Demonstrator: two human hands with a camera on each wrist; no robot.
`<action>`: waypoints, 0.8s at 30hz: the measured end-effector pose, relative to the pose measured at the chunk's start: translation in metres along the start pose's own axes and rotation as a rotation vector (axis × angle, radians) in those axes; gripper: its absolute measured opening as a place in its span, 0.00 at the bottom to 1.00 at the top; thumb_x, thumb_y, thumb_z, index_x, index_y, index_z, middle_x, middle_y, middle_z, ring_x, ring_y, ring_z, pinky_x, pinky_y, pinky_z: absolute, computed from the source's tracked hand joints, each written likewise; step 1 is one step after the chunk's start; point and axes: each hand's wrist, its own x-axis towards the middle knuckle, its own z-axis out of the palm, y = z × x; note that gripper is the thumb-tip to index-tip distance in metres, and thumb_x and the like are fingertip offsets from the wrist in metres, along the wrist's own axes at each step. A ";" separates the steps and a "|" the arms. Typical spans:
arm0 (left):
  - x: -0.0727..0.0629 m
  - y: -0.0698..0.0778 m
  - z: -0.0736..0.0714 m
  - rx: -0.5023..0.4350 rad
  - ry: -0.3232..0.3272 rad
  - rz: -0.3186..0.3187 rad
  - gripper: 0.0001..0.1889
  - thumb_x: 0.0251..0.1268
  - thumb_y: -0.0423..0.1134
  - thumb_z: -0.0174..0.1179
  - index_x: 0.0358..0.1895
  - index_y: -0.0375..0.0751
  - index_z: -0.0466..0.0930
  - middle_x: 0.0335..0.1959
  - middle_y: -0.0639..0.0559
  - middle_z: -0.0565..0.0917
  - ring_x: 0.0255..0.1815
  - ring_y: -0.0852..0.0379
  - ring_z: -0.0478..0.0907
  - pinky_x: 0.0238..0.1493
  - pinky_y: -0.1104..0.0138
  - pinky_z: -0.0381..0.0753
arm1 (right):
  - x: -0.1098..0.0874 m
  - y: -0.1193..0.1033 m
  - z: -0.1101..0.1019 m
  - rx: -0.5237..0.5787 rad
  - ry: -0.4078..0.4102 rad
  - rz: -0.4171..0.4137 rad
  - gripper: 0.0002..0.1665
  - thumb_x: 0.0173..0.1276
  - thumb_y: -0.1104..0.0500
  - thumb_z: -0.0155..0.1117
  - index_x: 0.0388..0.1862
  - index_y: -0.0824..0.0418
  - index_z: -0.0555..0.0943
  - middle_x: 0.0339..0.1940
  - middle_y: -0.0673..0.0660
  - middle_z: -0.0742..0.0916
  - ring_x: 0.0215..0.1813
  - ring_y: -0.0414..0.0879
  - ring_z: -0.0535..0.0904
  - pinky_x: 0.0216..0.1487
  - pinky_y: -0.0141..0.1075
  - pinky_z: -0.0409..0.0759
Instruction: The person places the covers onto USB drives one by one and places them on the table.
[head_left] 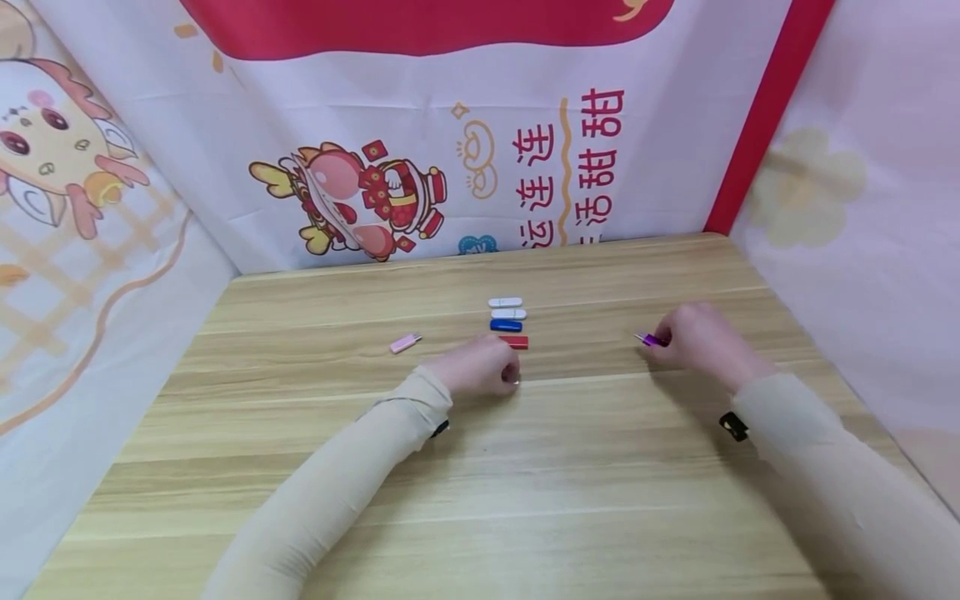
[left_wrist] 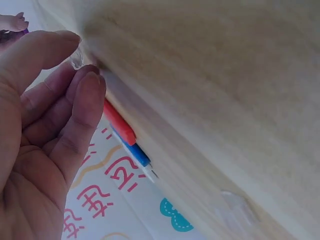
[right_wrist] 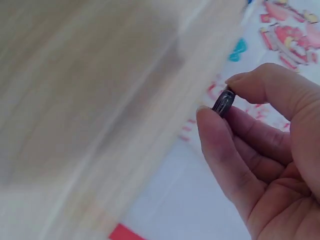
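In the head view, my right hand (head_left: 697, 342) pinches a purple USB stick (head_left: 651, 340) by its body above the right of the table, metal plug pointing left. The right wrist view shows the dark end of that stick (right_wrist: 223, 103) between thumb and fingertip. My left hand (head_left: 480, 367), mid-table, pinches a small clear piece (left_wrist: 76, 59) whose kind I cannot make out. Just beyond it lies a red stick (head_left: 515, 342), partly covered by the hand. A blue stick (head_left: 506, 325) and two white sticks (head_left: 506, 302) continue that row. Left of them lies a pink USB stick (head_left: 405, 342).
The wood-grain table (head_left: 480, 500) ends at a printed cloth backdrop (head_left: 420, 100), with more cloth (head_left: 847, 208) on both sides. A black wrist device (head_left: 733, 426) shows below the right sleeve.
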 end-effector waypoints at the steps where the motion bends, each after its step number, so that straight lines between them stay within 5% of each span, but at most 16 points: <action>1: -0.001 -0.001 0.000 -0.008 0.002 0.003 0.03 0.62 0.35 0.67 0.31 0.43 0.87 0.22 0.59 0.80 0.23 0.63 0.74 0.29 0.71 0.76 | -0.001 -0.005 -0.001 0.008 0.017 -0.023 0.09 0.58 0.58 0.76 0.22 0.60 0.87 0.18 0.46 0.83 0.23 0.43 0.73 0.29 0.40 0.73; 10: -0.021 0.007 -0.021 -0.079 0.047 0.018 0.07 0.62 0.34 0.69 0.41 0.37 0.88 0.34 0.53 0.86 0.30 0.62 0.78 0.38 0.72 0.80 | -0.012 -0.053 -0.007 0.014 0.215 -0.241 0.03 0.56 0.65 0.74 0.30 0.64 0.89 0.20 0.49 0.85 0.22 0.38 0.74 0.24 0.36 0.77; 19: -0.055 0.025 -0.043 0.011 0.182 0.128 0.03 0.62 0.35 0.69 0.36 0.41 0.87 0.29 0.55 0.84 0.27 0.64 0.76 0.32 0.76 0.77 | -0.021 -0.092 -0.001 0.012 0.374 -0.506 0.12 0.48 0.67 0.80 0.34 0.64 0.89 0.27 0.52 0.86 0.26 0.40 0.79 0.26 0.33 0.81; 24: -0.072 0.035 -0.044 0.054 0.229 0.170 0.04 0.61 0.36 0.70 0.38 0.40 0.87 0.33 0.53 0.86 0.30 0.63 0.79 0.36 0.76 0.79 | -0.027 -0.114 0.001 0.012 0.376 -0.578 0.15 0.47 0.66 0.82 0.36 0.64 0.89 0.30 0.53 0.88 0.29 0.42 0.82 0.29 0.34 0.84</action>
